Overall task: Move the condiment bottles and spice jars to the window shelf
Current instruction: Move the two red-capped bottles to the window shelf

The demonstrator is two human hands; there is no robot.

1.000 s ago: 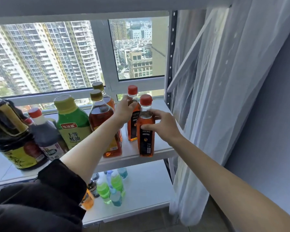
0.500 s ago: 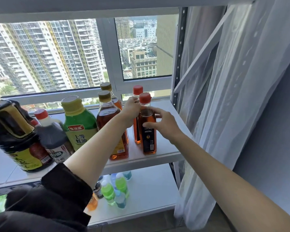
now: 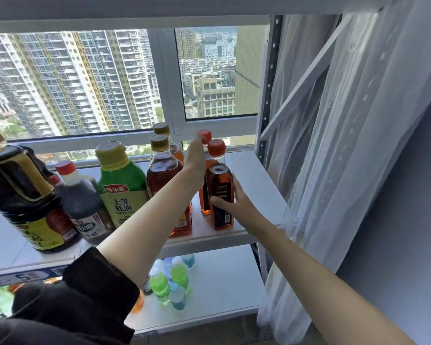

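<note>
On the window shelf [image 3: 254,175], at the far left, stands a big dark soy sauce jug [image 3: 28,195] with a black handle and a yellow label, tilted in the wide-angle view. Just beside it is a smaller dark vinegar bottle [image 3: 85,202] with a red cap, and next comes a green oyster sauce bottle [image 3: 122,188] with a yellow-green cap. Right of that, two amber bottles with gold caps stand one behind the other: the front amber bottle [image 3: 163,175] is partly crossed by the left forearm, and the rear amber bottle [image 3: 165,133] shows mostly its cap and shoulder. The left hand [image 3: 197,158] reaches up past them, its fingertips at the red cap of the rear slim bottle [image 3: 204,135]; whether it grips the cap or only touches it I cannot tell, since the fingers are hidden behind the hand. Just in front stands the front slim bottle [image 3: 219,192], red-capped with reddish-brown liquid and a dark label, upright near the shelf's front edge. The right hand [image 3: 234,200] holds it low on the body, thumb across the label and fingers curled behind. Below, on the lower shelf [image 3: 222,282], small green and blue bottles [image 3: 169,282] cluster together. A sheer white curtain [image 3: 346,145] hangs at the right.
</note>
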